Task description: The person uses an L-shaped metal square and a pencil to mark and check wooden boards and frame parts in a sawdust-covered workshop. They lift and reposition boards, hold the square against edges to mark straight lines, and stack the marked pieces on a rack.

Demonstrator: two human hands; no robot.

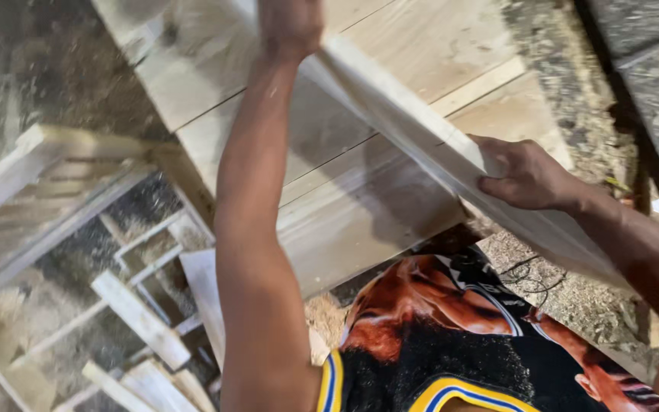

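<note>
Board (421, 130): one long pale plank, held on edge and slanting from upper centre to lower right across the head view, lifted clear above a table (390, 38) of wide flat boards. Left hand (291, 27): arm stretched up and forward, gripping the board's far end at the frame's top; its fingers wrap out of sight, so whether they are spread or pressed together cannot be told. Right hand (524, 174): laid over the board's upper edge near its middle, fingers (497, 183) curled down the near face and clamped on it, thumb behind. Two grips well apart likely keep so long a piece from twisting or sagging. Offcuts (143, 317): short pale strips and a frame of slats lying loose at lower left on the sawdust-strewn floor (62, 69). Shirt (451, 336): dark printed jersey with yellow-blue trim, at bottom.
</note>
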